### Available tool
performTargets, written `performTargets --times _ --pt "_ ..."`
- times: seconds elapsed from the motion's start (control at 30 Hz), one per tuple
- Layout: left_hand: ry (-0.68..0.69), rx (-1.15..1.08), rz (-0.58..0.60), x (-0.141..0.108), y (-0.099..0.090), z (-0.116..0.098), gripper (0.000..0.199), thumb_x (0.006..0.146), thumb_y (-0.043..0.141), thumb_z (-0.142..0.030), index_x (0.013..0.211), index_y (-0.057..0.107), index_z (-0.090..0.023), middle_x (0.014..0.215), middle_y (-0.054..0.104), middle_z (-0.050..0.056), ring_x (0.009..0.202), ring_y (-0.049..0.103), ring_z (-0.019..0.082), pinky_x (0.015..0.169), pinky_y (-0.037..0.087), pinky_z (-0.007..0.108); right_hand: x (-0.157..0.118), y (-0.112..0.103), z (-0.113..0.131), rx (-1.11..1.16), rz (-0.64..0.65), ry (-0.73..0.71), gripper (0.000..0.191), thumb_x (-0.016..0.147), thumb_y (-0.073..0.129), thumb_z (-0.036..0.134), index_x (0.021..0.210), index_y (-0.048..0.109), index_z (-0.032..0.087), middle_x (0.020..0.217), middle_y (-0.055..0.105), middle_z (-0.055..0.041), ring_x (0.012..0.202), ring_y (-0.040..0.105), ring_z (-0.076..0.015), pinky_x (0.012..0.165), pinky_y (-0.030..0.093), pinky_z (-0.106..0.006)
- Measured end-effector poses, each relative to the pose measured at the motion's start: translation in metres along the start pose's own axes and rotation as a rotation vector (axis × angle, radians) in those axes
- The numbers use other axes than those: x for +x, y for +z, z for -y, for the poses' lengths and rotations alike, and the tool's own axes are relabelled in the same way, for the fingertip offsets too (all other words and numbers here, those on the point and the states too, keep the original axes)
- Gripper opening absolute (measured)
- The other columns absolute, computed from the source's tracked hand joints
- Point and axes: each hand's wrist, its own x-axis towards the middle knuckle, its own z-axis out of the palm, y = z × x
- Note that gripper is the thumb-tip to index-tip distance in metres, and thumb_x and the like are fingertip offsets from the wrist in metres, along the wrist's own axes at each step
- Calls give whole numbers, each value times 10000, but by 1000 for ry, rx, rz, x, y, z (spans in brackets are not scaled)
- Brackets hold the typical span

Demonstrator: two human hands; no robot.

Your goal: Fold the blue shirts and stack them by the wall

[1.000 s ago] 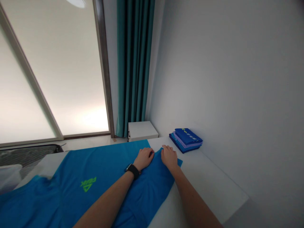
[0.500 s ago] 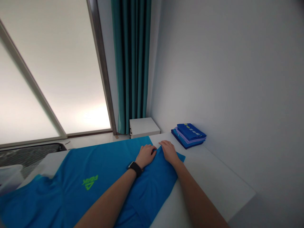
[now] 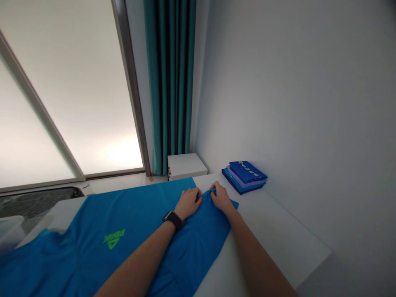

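A blue shirt [image 3: 136,218] with a green logo lies spread over the white table [image 3: 272,231], its fabric wrinkled at the lower left and near my arms. My left hand [image 3: 188,203], with a dark watch on the wrist, pinches the shirt's far edge. Close beside it on the right, my right hand [image 3: 221,198] pinches the same edge between thumb and fingers. A short strip of cloth is raised between the two hands. One corner of the shirt sticks out beyond my right wrist.
A stack of folded clothes [image 3: 246,177], blue and purple, sits against the wall past my right hand. Behind the table stand a white cabinet [image 3: 187,165] and a teal curtain [image 3: 170,86]. A translucent bin [image 3: 10,233] is at the left edge.
My right hand's fingers have closed on the shirt's edge, and the cloth between the hands is now lifted into a narrow strip. The view has shifted slightly.
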Motion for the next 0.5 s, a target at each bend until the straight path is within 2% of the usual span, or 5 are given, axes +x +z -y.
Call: performTargets --times 0.1,0.2,0.4,0.5 --pt "2 0 -3 0 0 0 138 937 469 -303 969 567 -211 919 662 45 912 589 232 796 376 351 0 -4 -1 79 -30 -24 307 810 389 109 1069 521 206 984 638 -50 945 592 -187 888 425 -327" --pt "19 -1 5 0 -1 0 154 945 452 -287 993 587 -231 969 672 38 942 590 230 813 372 356 -1 -8 -2 139 -58 -56 276 827 372 133 1033 543 199 1052 640 -72 1014 585 -189 923 423 -325" --pt "1 2 7 0 -2 -1 168 951 433 -292 993 574 -211 952 668 53 925 592 234 811 382 359 -2 -14 0 139 -58 -46 163 881 404 252 913 556 205 913 646 -57 886 599 -196 838 447 -311" --pt "-14 6 5 -1 -3 -2 181 963 411 -315 964 553 -202 916 658 59 895 592 232 802 385 354 -2 -15 1 111 -54 -16 209 906 422 355 877 562 202 871 646 -63 834 597 -209 793 443 -313"
